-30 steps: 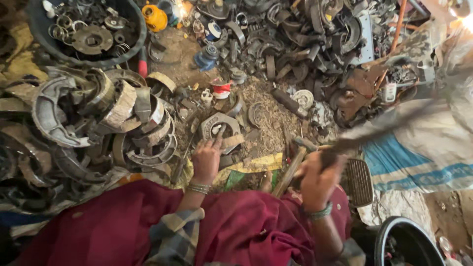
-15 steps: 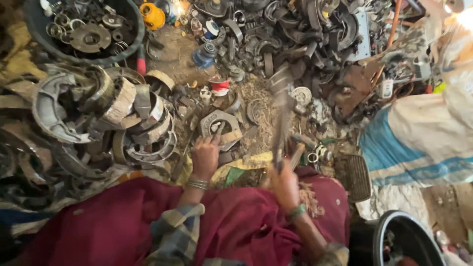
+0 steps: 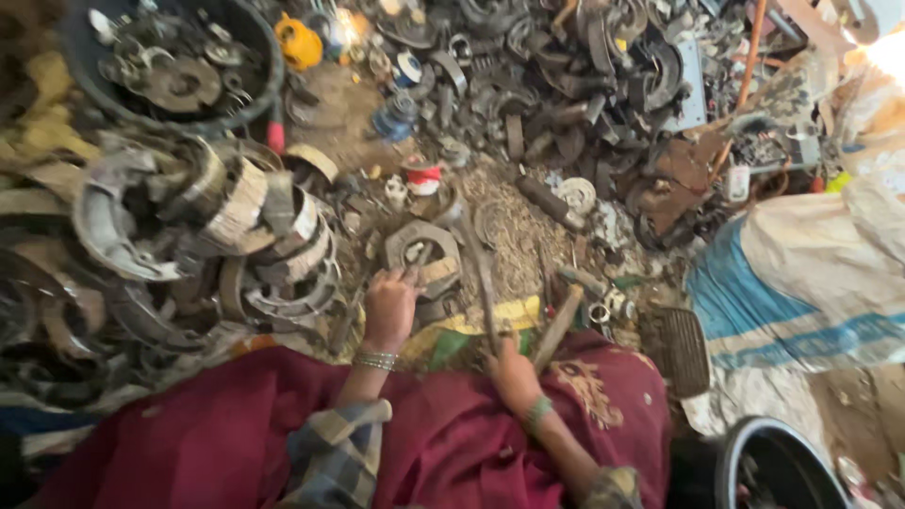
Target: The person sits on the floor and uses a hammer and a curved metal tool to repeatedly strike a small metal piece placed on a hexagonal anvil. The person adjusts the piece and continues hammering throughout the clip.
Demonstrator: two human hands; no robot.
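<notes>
Left hand (image 3: 389, 306) pressed flat, fingers spread, pinning curved grey metal brake shoe (image 3: 421, 253) to littered floor (image 3: 528, 236) for steadiness. Right hand (image 3: 514, 372) clenched round blurred wooden-handled hammer (image 3: 483, 283), raised over that shoe. Stacked worn shoes (image 3: 236, 226) just left.

1. A single view only, from a camera worn on the person's head; no second view shares the scene.
2. It looks steeply down and forward, over the lap draped in maroon cloth (image 3: 236, 434) at the bottom edge, onto the ground ahead.
3. It sits close: the left hand (image 3: 388, 306) and right hand (image 3: 514, 372) lie in the lower middle, at arm's reach.
4. The far edge of the frame takes in a dark tub (image 3: 170, 66) at upper left and a pile of scrap metal parts (image 3: 584, 85) across the top.
5. A striped sack (image 3: 811, 273) closes off the right side.
</notes>
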